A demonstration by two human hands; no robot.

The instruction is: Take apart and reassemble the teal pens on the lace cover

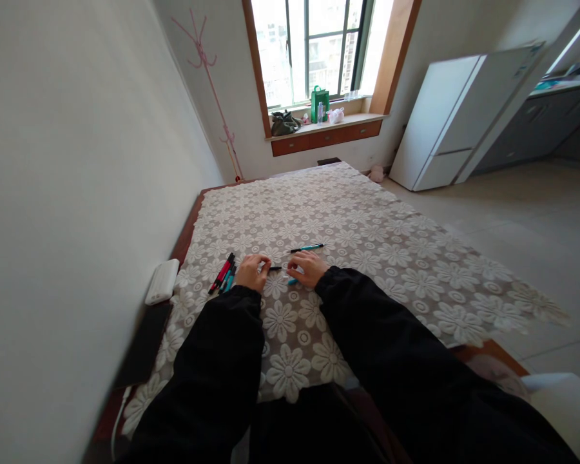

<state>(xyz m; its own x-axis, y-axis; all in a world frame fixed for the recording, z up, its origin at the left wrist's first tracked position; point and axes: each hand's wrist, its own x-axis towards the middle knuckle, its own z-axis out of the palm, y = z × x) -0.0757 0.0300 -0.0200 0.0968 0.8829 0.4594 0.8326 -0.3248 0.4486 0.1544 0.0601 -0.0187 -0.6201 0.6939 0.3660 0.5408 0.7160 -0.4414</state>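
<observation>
My left hand (252,272) is closed, thumb and fingertips pinching a short black pen part (275,268) that points to the right. Facing it, my right hand (308,268) has its fingers curled together. A light blue pen part (292,281) shows at the underside of those fingers, its other end hidden by the hand. Between the hands there is a small whitish bit, too small to make out. Just beyond my right hand lies a blue and black pen (307,248). Left of my left hand several red, black and blue pens (223,275) lie side by side.
A floral lace tablecloth (290,370) covers the table. Along the left wall are a white power bank (162,282) and a dark flat device (145,345) with a white cable. Farther off stand a pink coat rack (212,87), a window sill with bags, and a white fridge (447,119).
</observation>
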